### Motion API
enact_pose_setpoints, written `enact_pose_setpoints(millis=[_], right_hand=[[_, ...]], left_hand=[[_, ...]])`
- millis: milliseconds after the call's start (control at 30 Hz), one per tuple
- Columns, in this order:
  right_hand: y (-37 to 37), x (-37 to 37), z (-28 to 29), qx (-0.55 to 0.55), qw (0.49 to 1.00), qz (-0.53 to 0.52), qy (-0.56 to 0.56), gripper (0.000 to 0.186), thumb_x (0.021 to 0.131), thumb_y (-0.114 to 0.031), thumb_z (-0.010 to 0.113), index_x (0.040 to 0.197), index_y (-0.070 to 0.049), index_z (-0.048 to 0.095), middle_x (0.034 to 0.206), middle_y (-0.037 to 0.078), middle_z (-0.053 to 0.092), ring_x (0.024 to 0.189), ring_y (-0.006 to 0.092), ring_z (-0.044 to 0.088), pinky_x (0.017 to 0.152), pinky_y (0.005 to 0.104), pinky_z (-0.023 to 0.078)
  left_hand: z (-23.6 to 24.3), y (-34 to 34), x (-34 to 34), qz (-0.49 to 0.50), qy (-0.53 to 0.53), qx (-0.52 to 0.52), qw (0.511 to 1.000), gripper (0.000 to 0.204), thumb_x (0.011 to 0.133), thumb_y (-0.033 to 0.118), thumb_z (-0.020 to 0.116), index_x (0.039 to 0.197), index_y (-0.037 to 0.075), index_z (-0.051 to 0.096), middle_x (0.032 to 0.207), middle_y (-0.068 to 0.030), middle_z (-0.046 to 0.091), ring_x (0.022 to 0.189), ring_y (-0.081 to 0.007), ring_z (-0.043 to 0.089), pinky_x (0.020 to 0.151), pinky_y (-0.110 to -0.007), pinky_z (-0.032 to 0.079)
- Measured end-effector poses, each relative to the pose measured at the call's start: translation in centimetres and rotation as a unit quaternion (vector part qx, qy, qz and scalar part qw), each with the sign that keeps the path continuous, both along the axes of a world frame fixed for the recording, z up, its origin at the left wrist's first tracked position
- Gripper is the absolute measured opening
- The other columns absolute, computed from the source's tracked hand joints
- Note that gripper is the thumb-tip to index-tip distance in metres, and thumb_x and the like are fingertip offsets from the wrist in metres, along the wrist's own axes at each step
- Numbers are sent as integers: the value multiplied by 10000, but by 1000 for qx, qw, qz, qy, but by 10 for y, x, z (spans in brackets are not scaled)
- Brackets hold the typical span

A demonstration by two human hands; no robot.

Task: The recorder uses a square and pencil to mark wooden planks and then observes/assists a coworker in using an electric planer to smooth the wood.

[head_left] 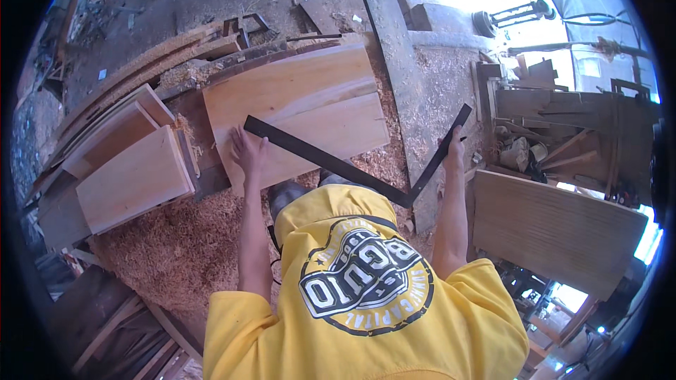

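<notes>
A dark L-shaped carpenter's square (331,163) spans the space before me, its corner pointing back toward my body. My right hand (454,149) is closed round the shorter arm of it, close to that arm's far end. The longer arm stretches left over a wide pale wooden board (303,84), which lies flat on the bench. Beside the tip of this arm, my left hand (248,153) rests at the board's left part with fingers stretched out; its thumb comes near the square, but whether they touch I cannot tell.
Stacked panels (137,176) lie to the left. A long grey plank (398,70) runs along the bench's right side. Another wide panel (556,229) leans at right, below a shelf of wood scraps (556,148). Shavings (169,260) cover the floor.
</notes>
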State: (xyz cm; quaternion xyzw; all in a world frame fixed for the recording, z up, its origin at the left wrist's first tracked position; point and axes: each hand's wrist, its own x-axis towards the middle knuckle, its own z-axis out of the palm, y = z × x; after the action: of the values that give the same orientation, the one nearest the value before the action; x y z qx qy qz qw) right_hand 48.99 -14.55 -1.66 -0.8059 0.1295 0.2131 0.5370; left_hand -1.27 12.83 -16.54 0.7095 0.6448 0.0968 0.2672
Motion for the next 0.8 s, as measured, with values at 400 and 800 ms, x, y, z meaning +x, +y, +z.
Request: enact_pose_setpoints(millis=[400,800], right_hand=[[-36,-62,64,16,994,21,108,350,1009,-389,542,1034,-41,566,809,118,638,710,245,667,624,354,557],[-109,-149,-43,-116,952,183,215,267,964,-354,600,854,-118,661,751,38,666,629,169,620,553,331,472]], left_hand=[[79,-94,42,172,-676,-573,429,410,1012,266,548,1369,93,445,1336,-179,548,1258,-302,537,1010,-505,467],[164,-54,47,149,-637,-477,587,176,913,-19,567,977,119,477,770,-8,469,710,-122,521,756,-366,548]])
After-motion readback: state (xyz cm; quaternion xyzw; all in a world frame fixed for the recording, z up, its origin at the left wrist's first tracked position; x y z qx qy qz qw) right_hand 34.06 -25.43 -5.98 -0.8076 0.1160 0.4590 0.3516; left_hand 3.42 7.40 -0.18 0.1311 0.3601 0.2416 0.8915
